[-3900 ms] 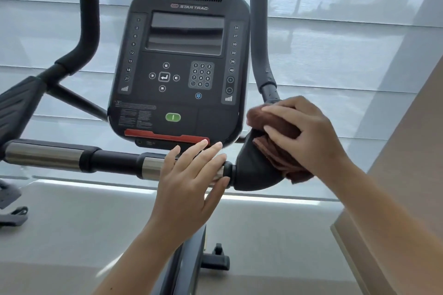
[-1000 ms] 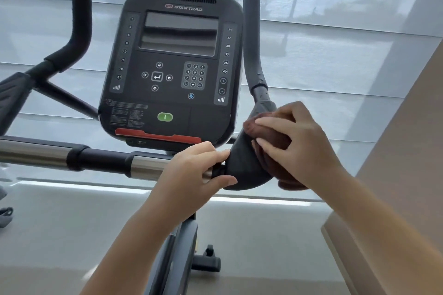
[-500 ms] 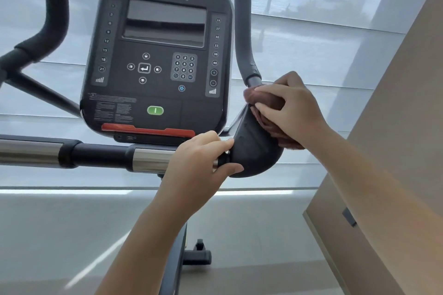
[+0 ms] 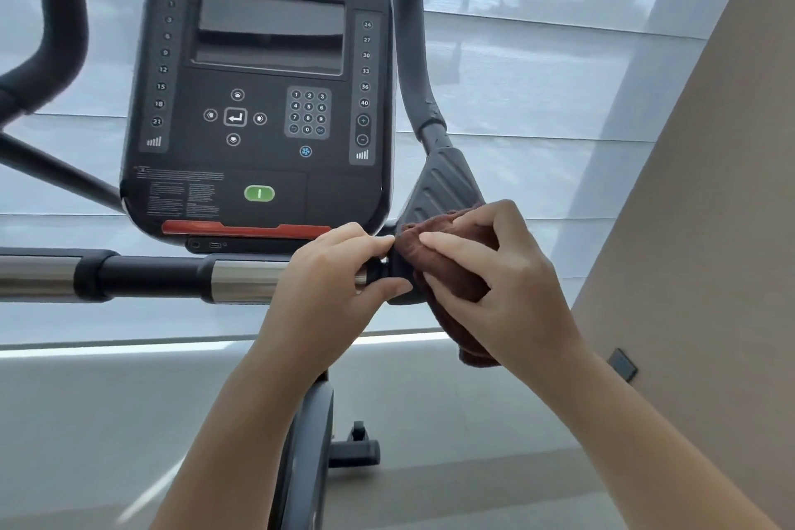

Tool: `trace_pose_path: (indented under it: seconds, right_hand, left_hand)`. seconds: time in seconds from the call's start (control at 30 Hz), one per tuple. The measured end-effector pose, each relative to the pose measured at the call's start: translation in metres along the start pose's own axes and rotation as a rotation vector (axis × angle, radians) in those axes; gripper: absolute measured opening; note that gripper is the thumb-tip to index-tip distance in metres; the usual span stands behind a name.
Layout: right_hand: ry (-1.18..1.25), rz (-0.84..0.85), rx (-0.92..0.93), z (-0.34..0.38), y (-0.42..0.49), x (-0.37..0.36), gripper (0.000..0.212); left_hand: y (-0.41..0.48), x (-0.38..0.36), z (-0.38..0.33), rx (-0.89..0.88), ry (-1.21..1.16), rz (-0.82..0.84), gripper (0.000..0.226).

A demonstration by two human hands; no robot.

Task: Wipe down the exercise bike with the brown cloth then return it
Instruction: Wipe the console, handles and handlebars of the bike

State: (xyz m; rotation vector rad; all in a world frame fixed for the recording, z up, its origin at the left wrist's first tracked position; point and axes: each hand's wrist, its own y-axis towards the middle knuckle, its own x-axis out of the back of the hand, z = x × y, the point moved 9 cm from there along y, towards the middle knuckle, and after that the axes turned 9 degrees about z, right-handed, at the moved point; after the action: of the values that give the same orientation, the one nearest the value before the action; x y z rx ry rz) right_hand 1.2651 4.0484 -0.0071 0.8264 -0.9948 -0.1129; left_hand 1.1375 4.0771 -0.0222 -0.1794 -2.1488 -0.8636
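Your single head camera looks forward and slightly up from close behind the handlebar [image 4: 142, 276], squarely facing the Star Trac console [image 4: 262, 99] (shaded windows fill the background).

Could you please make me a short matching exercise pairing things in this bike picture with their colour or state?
Things:
1. cloth
2. start button
3. left hand
4. screen

States:
A. green
B. dark, showing nothing
C. brown, pressed on the elbow pad by the right hand
D. gripping the crossbar

Pairs: 1-C, 2-A, 3-D, 4-B
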Motion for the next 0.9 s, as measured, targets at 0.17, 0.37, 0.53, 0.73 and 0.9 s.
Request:
trace_pose_path:
  seconds: [0.17, 0.37, 0.53, 0.73, 0.9]
  right_hand:
    - [0.165, 0.028, 0.046, -0.013, -0.009, 0.011, 0.027]
    - [0.317, -0.085, -0.072, -0.094, 0.043, 0.041, 0.033]
    - [0.303, 0.010, 0.085, -0.121, 0.137, 0.021, 0.031]
    - [0.408, 0.240, 0.281, -0.126, 0.170, -0.031, 0.028]
    - [0.468, 0.384, 0.495, -0.133, 0.156, -0.026, 0.027]
  left_hand:
    - [0.002, 0.002, 0.002, 0.084, -0.053, -0.013, 0.034]
    - [0.023, -0.003, -0.010, 0.185, 0.168, -0.005, 0.045]
    - [0.077, -0.030, -0.027, 0.211, 0.404, 0.028, 0.055]
    - [0.092, -0.056, -0.028, 0.306, 0.458, 0.042, 0.050]
    - [0.090, -0.054, -0.025, 0.334, 0.445, 0.025, 0.054]
